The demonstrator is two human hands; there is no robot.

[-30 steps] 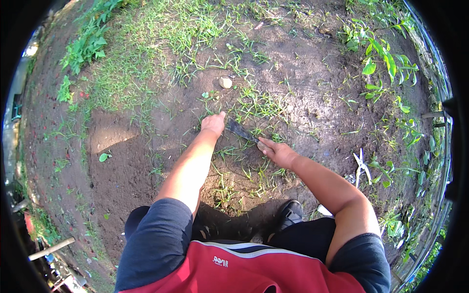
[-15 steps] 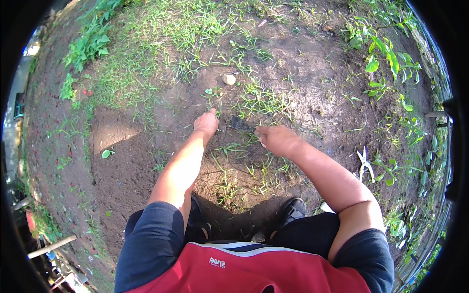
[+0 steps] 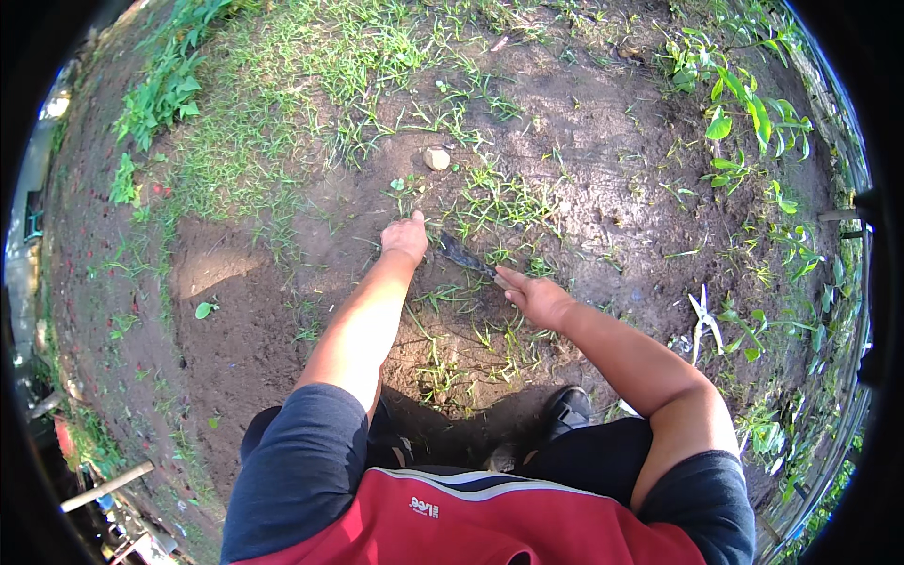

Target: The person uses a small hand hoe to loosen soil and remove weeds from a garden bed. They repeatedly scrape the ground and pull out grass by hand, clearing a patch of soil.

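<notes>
In my right hand (image 3: 539, 297) is a hand tool with a dark, narrow blade (image 3: 463, 254) and a pale handle; whether it is a knife or a trowel I cannot tell. Its blade lies low against the soil and points left toward my left hand (image 3: 405, 235). That hand is closed close to the ground, just left of the blade tip; what its fingers hold, if anything, is hidden. A patch of grass (image 3: 504, 200) grows just beyond the blade, and more grass tufts (image 3: 443, 372) stand between my arms and my shoes.
A pale stone (image 3: 436, 158) sits on the soil ahead of my hands. To the right lie white-handled pliers or shears (image 3: 702, 322), with leafy plants (image 3: 744, 113) farther off. Denser grass (image 3: 358, 56) covers the far left. My shoe (image 3: 568, 411) is near the front.
My right hand has shifted slightly right and nearer to me, and the blade shows more fully, angled across the soil. My left hand has moved a little to the right.
</notes>
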